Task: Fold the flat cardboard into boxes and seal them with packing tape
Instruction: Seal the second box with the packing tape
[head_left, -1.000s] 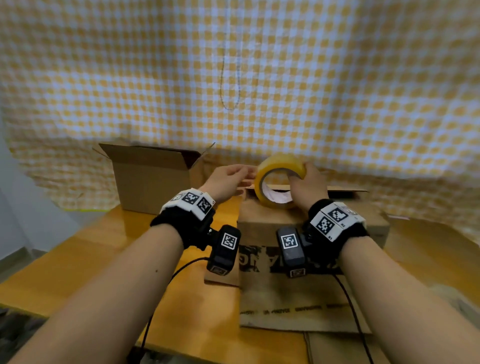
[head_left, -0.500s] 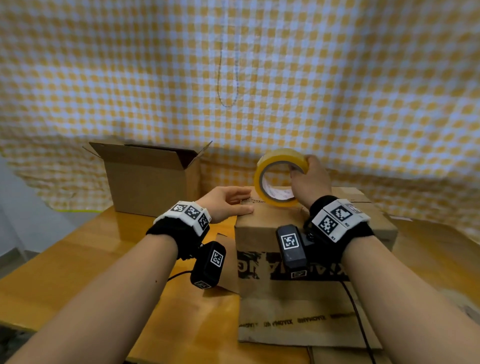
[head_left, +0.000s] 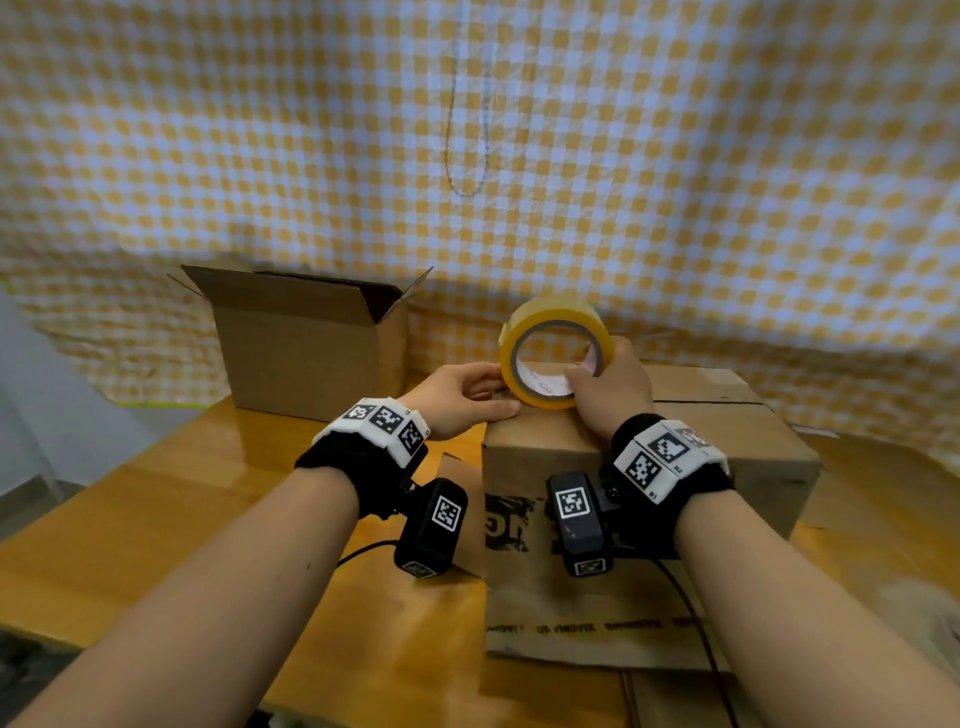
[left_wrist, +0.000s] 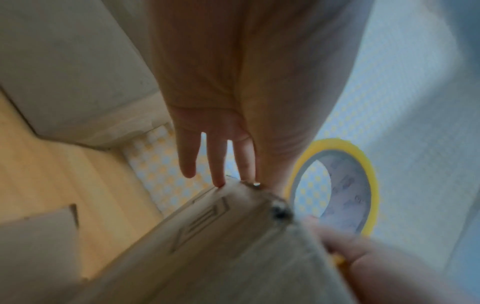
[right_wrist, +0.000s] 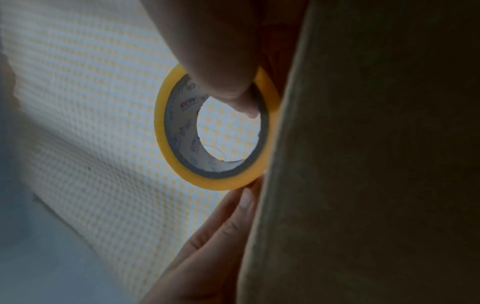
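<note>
From the head, the right hand (head_left: 610, 387) grips the tape (head_left: 553, 353) upright on the near box (head_left: 675, 447), thumb through its core; the left hand (head_left: 460, 397) lies flat-fingered at the box's left top edge, touching the roll. The left wrist view shows straight fingers (left_wrist: 217, 162) reaching the box corner (left_wrist: 233, 236) beside the tape (left_wrist: 371, 185). The right wrist view shows the thumb (right_wrist: 233, 86) hooked inside the roll (right_wrist: 166, 144).

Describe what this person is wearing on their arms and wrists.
Both forearms are bare, with no sleeves. Each wrist has a black fabric band topped by white panels printed with black square markers: left band, right band. A black camera box with its own marker hangs under each wrist, and thin black cables trail from them.
</note>
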